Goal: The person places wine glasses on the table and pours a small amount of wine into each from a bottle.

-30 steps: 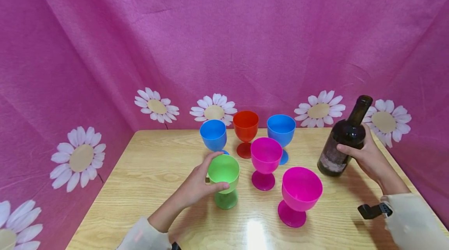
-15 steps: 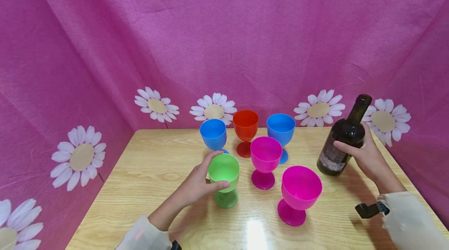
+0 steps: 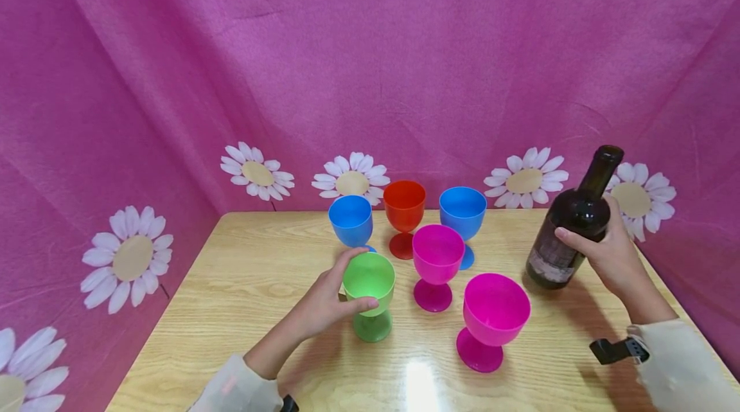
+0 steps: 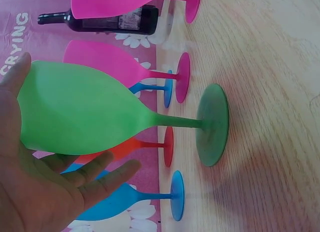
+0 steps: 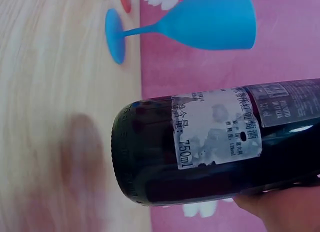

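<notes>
Bottle [image 3: 562, 245] clamped in right hand [image 3: 614, 264], tilted, well right of green goblet [image 3: 369, 274], with left hand [image 3: 325, 310] clasped round goblet's bowl. Could topple 2 pink goblets [image 3: 494, 309], right of green goblet, if swung low.

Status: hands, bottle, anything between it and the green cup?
Left hand: holds green cup, upright. Right hand: grips bottle, lifted off table. Between cup and bottle: two pink cups, standing.

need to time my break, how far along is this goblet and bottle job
Done: five goblets stand upright. In hand: the left grip holds the green goblet, the right grip the bottle. Remaining: probably pouring, since no drink shows and the bottle isn't tipped over any goblet.
</notes>
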`<control>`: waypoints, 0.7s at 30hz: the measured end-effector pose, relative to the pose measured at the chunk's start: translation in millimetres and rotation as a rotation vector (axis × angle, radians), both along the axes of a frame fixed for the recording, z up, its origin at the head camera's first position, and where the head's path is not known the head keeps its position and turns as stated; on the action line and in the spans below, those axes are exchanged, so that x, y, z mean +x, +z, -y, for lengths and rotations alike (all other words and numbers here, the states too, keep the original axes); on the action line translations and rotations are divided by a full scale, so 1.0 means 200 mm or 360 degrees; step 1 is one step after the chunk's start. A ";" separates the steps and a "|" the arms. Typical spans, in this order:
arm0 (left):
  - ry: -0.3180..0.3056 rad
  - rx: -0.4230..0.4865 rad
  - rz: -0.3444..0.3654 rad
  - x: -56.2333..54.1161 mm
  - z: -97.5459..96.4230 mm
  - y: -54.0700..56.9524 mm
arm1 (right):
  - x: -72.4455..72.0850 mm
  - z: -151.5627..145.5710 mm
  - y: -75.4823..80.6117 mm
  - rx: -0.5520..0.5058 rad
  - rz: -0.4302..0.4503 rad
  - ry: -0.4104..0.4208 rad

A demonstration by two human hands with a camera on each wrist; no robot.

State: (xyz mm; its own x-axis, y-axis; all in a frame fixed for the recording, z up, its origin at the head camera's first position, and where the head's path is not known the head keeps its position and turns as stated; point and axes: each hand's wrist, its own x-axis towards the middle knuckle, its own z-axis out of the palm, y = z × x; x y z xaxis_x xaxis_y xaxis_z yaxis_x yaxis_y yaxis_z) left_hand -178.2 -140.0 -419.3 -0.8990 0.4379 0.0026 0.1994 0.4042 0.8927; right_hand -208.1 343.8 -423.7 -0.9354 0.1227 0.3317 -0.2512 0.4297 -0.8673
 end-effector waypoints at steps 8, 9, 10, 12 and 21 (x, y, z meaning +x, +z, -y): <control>0.0005 -0.0010 -0.0008 0.00 0.00 0.00 | 0.05 0.06 0.09 -0.0017 -0.0116 0.0101; 0.0005 -0.0012 -0.0008 0.00 0.00 0.00 | 0.05 0.08 0.11 -0.0012 -0.0126 0.0126; 0.0005 -0.0014 -0.0008 0.00 0.00 0.00 | 0.06 0.09 0.12 -0.0001 -0.0133 0.0148; 0.0003 -0.0019 -0.0005 0.00 0.00 0.00 | 0.08 0.12 0.15 0.0041 -0.0149 0.0183; 0.0011 -0.0035 0.0029 -0.01 -0.01 0.00 | 0.11 0.25 0.29 0.0209 -0.0191 0.0363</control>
State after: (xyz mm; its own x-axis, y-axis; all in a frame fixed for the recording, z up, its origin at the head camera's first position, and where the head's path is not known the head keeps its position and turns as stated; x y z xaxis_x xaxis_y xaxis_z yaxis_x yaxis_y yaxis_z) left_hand -179.5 -138.3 -418.6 -0.9019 0.4313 -0.0235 0.1801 0.4250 0.8871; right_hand -186.1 294.6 -365.0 -0.8869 -0.1378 0.4408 -0.4518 0.4569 -0.7662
